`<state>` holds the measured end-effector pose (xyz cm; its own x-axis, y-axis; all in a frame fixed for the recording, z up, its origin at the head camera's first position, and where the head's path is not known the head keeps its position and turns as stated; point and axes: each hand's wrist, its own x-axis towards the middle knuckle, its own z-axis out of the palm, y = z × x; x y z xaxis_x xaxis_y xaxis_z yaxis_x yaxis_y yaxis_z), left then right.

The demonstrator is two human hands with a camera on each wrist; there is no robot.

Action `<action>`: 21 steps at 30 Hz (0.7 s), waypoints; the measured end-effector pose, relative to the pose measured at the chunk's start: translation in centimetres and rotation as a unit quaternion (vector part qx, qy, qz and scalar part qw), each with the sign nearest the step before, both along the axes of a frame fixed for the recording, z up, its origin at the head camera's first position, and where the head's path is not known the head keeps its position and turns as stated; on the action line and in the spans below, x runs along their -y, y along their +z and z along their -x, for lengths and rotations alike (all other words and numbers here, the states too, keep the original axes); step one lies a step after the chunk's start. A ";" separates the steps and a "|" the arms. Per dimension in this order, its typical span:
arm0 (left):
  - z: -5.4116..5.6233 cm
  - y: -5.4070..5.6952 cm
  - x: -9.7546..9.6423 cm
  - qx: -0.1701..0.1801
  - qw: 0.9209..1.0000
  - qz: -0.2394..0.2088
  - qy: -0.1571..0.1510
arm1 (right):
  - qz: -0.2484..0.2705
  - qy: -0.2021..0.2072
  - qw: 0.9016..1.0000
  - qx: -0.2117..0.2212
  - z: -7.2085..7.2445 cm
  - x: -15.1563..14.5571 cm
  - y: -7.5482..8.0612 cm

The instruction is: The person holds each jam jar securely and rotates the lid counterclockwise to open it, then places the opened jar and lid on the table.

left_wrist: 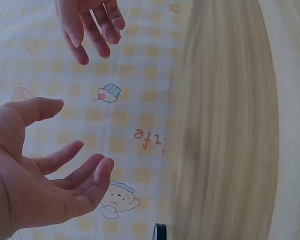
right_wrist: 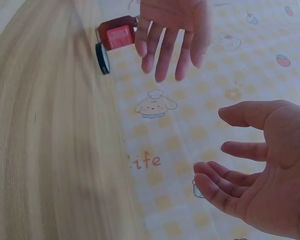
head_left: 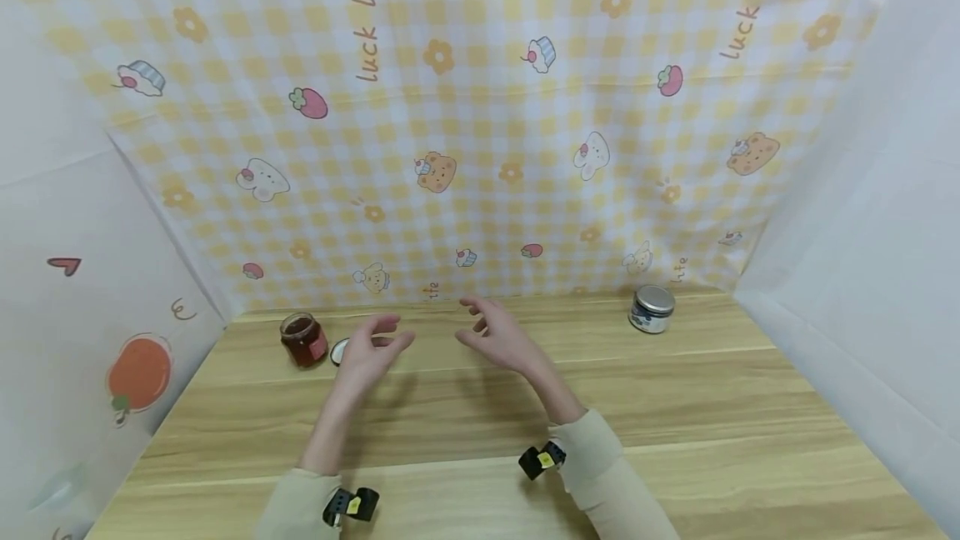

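Both hands hover over the wooden table, palms facing each other with a gap between them and nothing held. My left hand (head_left: 369, 350) has loosely bent fingers and overlaps a round lid (head_left: 340, 351) in the head view. Left of that lid stands an uncovered glass jar (head_left: 303, 341) with dark red contents and a red label. My right hand (head_left: 498, 338) is likewise loosely bent, near the middle of the table's back part. In the right wrist view the lid (right_wrist: 103, 58) shows its dark edge beside the red jar (right_wrist: 118, 33).
A small jar with a silver lid (head_left: 651, 309) stands at the back right of the table (head_left: 480, 423). Behind the table hangs a yellow checked cloth (head_left: 480, 148) with cartoon prints. White sheets flank both sides. Each sleeve carries a black wrist strap.
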<state>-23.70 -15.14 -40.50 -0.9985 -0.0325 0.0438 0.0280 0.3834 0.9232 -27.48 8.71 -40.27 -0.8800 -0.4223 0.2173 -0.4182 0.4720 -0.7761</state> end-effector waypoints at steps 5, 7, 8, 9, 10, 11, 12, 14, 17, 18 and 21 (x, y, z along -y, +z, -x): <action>0.2 -0.1 -0.5 -0.006 1.000 -0.002 -0.005 | -0.004 0.000 1.000 -0.007 0.0 -0.3 0.1; 0.4 -0.1 -0.7 -0.008 1.000 -0.002 -0.008 | -0.001 -0.003 1.000 -0.008 -0.1 -0.4 0.1; 0.4 -0.1 -0.8 -0.009 1.000 -0.002 -0.010 | 0.002 -0.006 1.000 -0.008 -0.1 -0.5 0.1; 0.5 -0.2 -0.9 -0.012 1.000 0.000 -0.010 | 0.004 -0.008 1.000 -0.011 -0.1 -0.6 0.2; 0.6 -0.2 -0.9 -0.014 1.000 0.001 -0.010 | 0.005 -0.010 1.000 -0.013 -0.1 -0.7 0.2; 0.6 -0.2 -1.0 -0.016 1.000 0.002 -0.010 | 0.007 -0.011 1.000 -0.016 -0.2 -0.9 0.3; 0.6 -0.3 -1.1 -0.019 1.000 0.004 -0.009 | 0.006 -0.011 1.000 -0.018 -0.2 -1.0 0.4; 0.7 -0.3 -1.2 -0.022 1.000 0.006 -0.009 | 0.006 -0.011 1.000 -0.021 -0.3 -1.3 0.5; 0.8 -0.3 -1.4 -0.027 1.000 0.007 -0.010 | 0.010 -0.012 1.000 -0.020 -0.3 -1.7 0.7; 0.8 -0.3 -1.5 -0.028 1.000 0.008 -0.011 | 0.011 -0.013 1.000 -0.020 -0.2 -1.8 0.7; 0.9 -0.3 -1.9 -0.034 0.999 0.008 -0.012 | 0.018 -0.016 0.999 -0.022 -0.2 -2.4 1.0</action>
<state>-24.60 -13.26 -40.82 -0.9937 -0.0065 0.1122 0.1004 0.3958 0.9128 -27.26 11.07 -39.31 -0.8819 -0.3856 0.2710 -0.4379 0.4573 -0.7740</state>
